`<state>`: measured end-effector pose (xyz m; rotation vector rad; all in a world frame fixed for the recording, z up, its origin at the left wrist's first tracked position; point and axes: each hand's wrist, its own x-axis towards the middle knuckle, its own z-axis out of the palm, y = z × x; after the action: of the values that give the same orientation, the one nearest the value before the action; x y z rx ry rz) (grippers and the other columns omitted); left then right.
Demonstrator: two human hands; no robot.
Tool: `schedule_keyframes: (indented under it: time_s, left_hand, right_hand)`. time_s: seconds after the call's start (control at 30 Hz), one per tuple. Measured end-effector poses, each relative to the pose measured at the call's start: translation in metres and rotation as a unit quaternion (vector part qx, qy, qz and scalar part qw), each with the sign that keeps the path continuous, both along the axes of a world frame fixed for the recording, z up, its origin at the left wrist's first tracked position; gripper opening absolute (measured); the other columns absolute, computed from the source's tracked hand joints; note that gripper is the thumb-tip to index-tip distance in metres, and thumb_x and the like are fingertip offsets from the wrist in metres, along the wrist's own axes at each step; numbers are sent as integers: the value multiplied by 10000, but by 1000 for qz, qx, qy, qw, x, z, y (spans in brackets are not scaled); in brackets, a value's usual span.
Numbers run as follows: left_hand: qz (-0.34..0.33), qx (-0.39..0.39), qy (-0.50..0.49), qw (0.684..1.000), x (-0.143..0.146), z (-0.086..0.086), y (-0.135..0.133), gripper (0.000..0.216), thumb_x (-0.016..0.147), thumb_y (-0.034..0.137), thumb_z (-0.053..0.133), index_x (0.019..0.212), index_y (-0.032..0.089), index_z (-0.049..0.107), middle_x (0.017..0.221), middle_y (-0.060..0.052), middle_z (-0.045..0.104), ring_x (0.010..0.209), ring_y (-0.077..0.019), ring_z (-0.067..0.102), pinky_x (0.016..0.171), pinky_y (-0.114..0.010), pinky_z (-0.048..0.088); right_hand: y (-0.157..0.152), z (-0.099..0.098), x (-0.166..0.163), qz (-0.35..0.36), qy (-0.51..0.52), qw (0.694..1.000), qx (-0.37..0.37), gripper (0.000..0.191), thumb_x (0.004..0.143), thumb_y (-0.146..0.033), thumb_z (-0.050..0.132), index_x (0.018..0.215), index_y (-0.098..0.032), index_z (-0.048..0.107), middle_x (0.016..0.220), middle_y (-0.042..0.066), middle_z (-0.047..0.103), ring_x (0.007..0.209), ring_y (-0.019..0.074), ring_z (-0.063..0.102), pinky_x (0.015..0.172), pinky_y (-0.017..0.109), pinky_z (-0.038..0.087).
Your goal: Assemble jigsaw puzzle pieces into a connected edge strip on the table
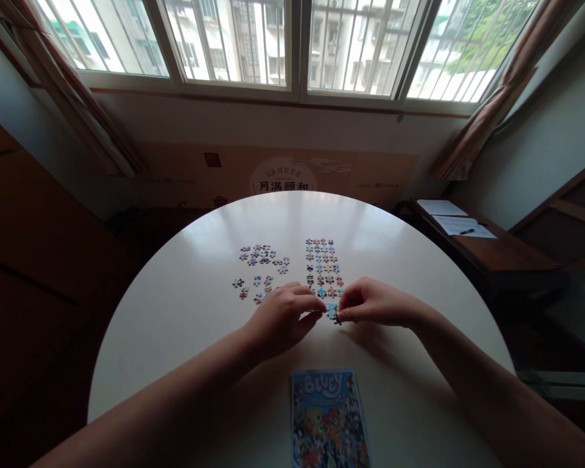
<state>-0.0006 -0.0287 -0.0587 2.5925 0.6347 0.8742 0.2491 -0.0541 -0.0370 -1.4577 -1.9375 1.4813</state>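
Note:
My left hand (288,313) has its thumb and fingertips closed at the left edge of a small group of joined jigsaw puzzle pieces (331,310), mostly light blue. From the other side, my right hand (376,303) pinches a darker puzzle piece (338,319) at the group's lower right corner. Directly beyond my hands lie rows of spaced-out puzzle pieces (324,268). More loose pieces (261,254) are scattered to the left, and a few of the nearer ones are partly hidden by my left hand.
A Bluey picture sheet or box (329,416) lies near me on the round white table (175,325). To the right, a wooden side table (511,250) carries papers (461,226) and a pen. Barred windows and curtains stand beyond.

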Motion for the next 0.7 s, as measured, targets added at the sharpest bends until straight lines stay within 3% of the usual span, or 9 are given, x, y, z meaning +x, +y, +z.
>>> schedule_keyframes:
  time_s: [0.1, 0.27, 0.4, 0.7]
  left_hand:
    - [-36, 58, 27, 997, -2, -3, 3, 153, 952, 156, 637, 965, 227, 772, 955, -32, 764, 884, -195, 656, 791, -353, 559]
    - [-40, 129, 50, 990, -2, -11, 8, 255, 920, 128, 630, 1108, 240, 761, 1236, -60, 741, 1134, -255, 657, 977, -468, 557]
    - [-54, 159, 75, 983, -1, -18, 14, 266, 936, 175, 632, 1149, 267, 761, 1362, -83, 687, 1225, -278, 634, 1019, -498, 545]
    - [-68, 152, 97, 981, 1, -27, 16, 209, 989, 261, 609, 1115, 284, 774, 1333, -81, 700, 1253, -282, 617, 1036, -507, 534]
  right_hand:
    - [1, -2, 3, -2, -26, 1000, -1, 245, 804, -371, 766, 864, -135, 798, 741, 42, 713, 683, 136, 590, 632, 246, 426]
    - [-1, -5, 1, -2, -61, 998, 7, 222, 815, -346, 729, 844, -138, 799, 739, 40, 714, 680, 138, 583, 632, 249, 423]
    - [-2, -6, -2, -7, -93, 995, 22, 233, 816, -362, 724, 824, -140, 797, 702, 30, 692, 644, 130, 551, 603, 252, 403]
    - [-5, -5, -6, -22, -130, 990, 48, 249, 809, -387, 727, 825, -144, 781, 715, 37, 709, 631, 137, 579, 576, 251, 399]
